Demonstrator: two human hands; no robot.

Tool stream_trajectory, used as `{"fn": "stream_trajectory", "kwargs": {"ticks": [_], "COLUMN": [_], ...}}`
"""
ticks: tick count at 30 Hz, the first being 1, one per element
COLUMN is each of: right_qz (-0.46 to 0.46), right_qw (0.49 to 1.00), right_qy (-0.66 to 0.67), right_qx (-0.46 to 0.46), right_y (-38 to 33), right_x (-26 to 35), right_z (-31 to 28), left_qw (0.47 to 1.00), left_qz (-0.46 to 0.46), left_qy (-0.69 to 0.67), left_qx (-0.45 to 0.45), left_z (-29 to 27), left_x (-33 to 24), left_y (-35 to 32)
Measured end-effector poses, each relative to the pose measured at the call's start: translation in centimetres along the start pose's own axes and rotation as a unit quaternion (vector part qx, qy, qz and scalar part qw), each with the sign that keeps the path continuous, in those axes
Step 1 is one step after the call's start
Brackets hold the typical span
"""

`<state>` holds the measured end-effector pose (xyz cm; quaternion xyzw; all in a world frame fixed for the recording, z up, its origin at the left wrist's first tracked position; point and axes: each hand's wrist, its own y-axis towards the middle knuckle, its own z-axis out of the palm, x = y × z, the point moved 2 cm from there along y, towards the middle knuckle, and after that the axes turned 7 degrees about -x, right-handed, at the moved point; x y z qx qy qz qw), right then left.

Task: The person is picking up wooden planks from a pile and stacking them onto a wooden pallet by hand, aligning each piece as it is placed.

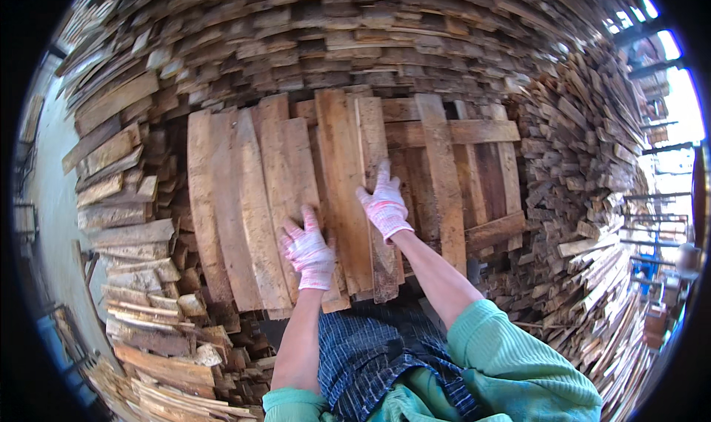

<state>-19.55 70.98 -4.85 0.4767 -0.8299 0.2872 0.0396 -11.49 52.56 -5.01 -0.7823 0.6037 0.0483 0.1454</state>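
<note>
Both my hands wear white and pink knit gloves. My left hand (pixel 307 253) lies on the rough wooden boards in front of me, fingers spread, over the lower end of a light brown board (pixel 298 163). Farther up and to the right, my right hand (pixel 386 203) rests with fingers apart on a narrow board (pixel 372 137). A wide board (pixel 337 177) runs between the two hands. The boards lie side by side across crosswise boards (pixel 485 131), which show at the right. What is under my palms is hidden.
A tall wall of stacked boards (pixel 333 44) rises beyond the layer. More wood is piled on the left (pixel 141 233) and in a heap on the right (pixel 585 148). A pale floor (pixel 63 192) shows at the far left. Metal posts stand at the far right.
</note>
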Motion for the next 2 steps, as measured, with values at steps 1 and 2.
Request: {"fn": "stream_trajectory", "kwargs": {"ticks": [1, 2], "right_qz": [-0.005, 0.002], "right_qw": [0.999, 0.999], "right_qy": [0.029, 0.035], "right_qx": [0.022, 0.038], "right_y": [0.01, 0.10], "right_x": [-0.16, -0.28], "right_z": [-0.29, -0.52], "left_qw": [1.000, 1.000], "left_qz": [-0.002, 0.010], "left_qy": [-0.004, -0.010], "left_qx": [-0.005, -0.001], "left_z": [-0.09, 0.35], "left_x": [0.15, -0.84], "left_y": [-0.04, -0.13]}}
